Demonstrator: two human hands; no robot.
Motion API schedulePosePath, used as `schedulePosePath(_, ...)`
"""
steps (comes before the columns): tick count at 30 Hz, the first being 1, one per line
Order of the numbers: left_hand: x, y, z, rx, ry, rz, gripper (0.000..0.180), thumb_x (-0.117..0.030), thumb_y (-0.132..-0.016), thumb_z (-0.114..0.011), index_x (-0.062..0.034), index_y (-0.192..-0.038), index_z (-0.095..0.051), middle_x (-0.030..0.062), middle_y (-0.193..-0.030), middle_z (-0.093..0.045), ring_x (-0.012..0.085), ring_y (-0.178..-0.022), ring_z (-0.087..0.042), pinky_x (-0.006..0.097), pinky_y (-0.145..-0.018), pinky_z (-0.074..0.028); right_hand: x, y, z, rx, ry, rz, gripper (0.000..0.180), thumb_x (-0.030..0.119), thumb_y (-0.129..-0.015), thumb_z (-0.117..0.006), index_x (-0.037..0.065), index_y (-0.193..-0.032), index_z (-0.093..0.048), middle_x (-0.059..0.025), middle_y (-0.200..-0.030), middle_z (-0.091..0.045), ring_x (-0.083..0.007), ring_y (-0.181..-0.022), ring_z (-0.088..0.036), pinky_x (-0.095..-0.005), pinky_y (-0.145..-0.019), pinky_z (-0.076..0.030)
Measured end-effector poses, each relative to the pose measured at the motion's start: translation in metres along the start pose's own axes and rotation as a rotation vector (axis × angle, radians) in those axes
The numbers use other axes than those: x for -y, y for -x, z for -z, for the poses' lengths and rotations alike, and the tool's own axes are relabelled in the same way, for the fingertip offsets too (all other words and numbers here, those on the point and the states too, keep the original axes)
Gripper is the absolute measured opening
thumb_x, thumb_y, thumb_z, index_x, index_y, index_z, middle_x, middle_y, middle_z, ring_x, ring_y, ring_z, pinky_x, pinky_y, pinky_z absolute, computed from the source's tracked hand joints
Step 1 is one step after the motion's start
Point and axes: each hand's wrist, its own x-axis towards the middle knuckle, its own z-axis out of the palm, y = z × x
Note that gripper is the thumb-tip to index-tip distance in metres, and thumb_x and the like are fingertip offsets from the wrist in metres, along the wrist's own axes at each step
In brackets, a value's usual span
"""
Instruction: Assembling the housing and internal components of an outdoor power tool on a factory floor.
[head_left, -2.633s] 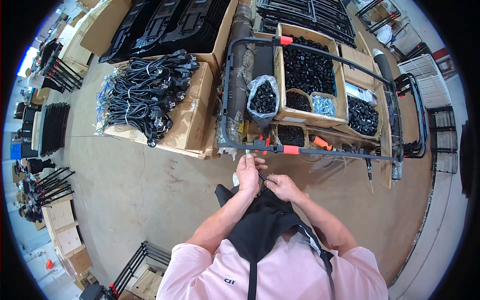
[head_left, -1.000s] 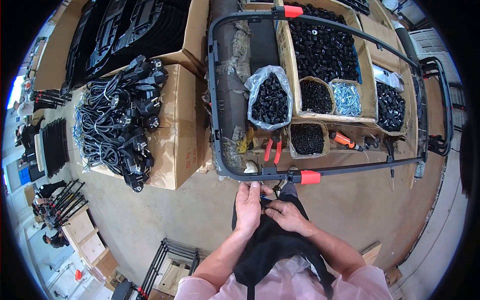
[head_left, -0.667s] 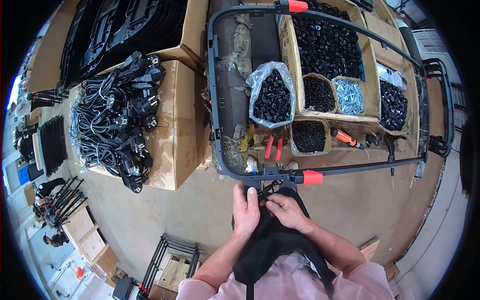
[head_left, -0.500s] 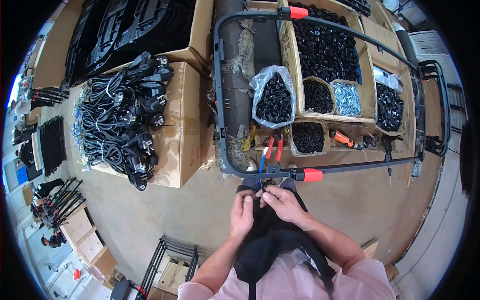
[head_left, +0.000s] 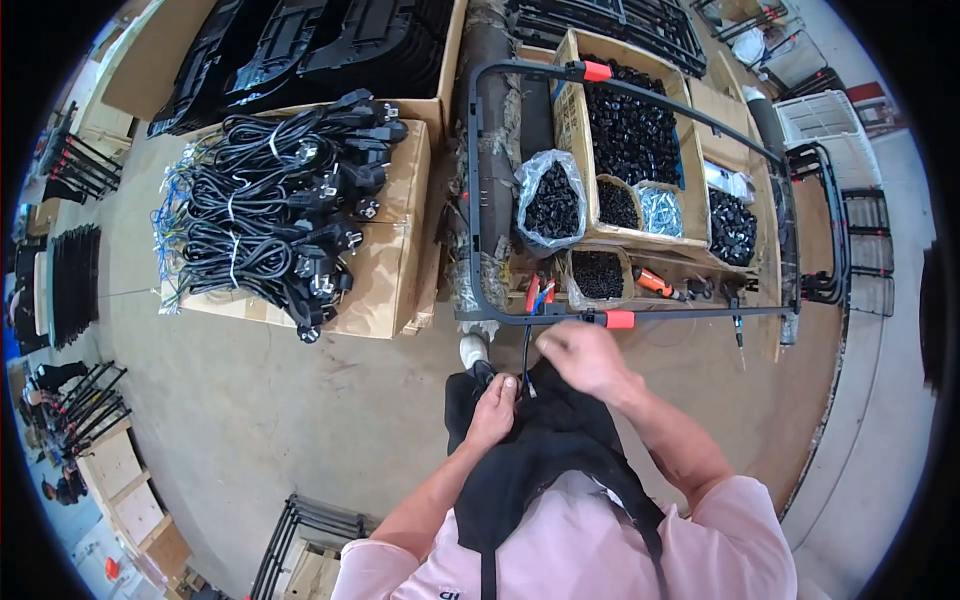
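Observation:
In front of my apron, my left hand [head_left: 493, 408] is closed in a pinch, thumb pressed to the fingers. It grips a thin black cable [head_left: 527, 348], whose lower end shows pale and blue bits beside the fingertips. The cable runs up to a blue wire end [head_left: 543, 297] at the near bar of a black tubular frame [head_left: 540, 320]. My right hand [head_left: 590, 362] is raised just below that bar, right of the cable, slightly blurred. Its fingers are curled in, and anything within them is hidden. A red clip [head_left: 618, 319] sits on the bar above it.
Bundled black power cords [head_left: 255, 205] lie on a cardboard box [head_left: 385, 270] at left. Behind the frame's near bar are a bag of black parts [head_left: 552, 205], a wooden tray [head_left: 655, 238] of small parts and screws, and an orange-handled tool [head_left: 655, 283].
My hands were together on the cable; now the right has moved up and to the right, away from the left. The view has shifted, and the left hand stays low near my lap.

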Motion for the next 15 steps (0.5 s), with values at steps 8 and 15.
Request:
schedulePosePath(8, 0.016, -0.001, 0.011, -0.051, 0.103, 0.101, 0.047, -0.043, -0.116, -0.038, -0.0013, -0.116, -0.059, 0.0107, -0.098, -0.059, 0.0219, -0.083, -0.059, 0.037, -0.083, -0.053, -0.019, -0.115, 0.032, 0.447, 0.184, -0.525, 0.046, 0.043, -0.101, -0.069, -0.001, -0.102, -0.081, -0.0141, -0.098, -0.077, -0.0265, -0.091, -0.070, -0.0429, -0.082, -0.054)
schedulePosePath(15, -0.005, 0.021, 0.023, 0.245, 0.025, 0.024, 0.039, -0.038, -0.115, -0.043, -0.0041, -0.116, -0.061, 0.0085, -0.092, -0.059, 0.0203, -0.083, -0.057, 0.037, -0.083, -0.051, -0.051, -0.123, -0.014, 0.296, -0.300, -0.113, 0.039, 0.039, -0.096, -0.075, 0.001, -0.103, -0.082, -0.0121, -0.101, -0.080, -0.0203, -0.095, -0.071, -0.0398, -0.085, -0.055)
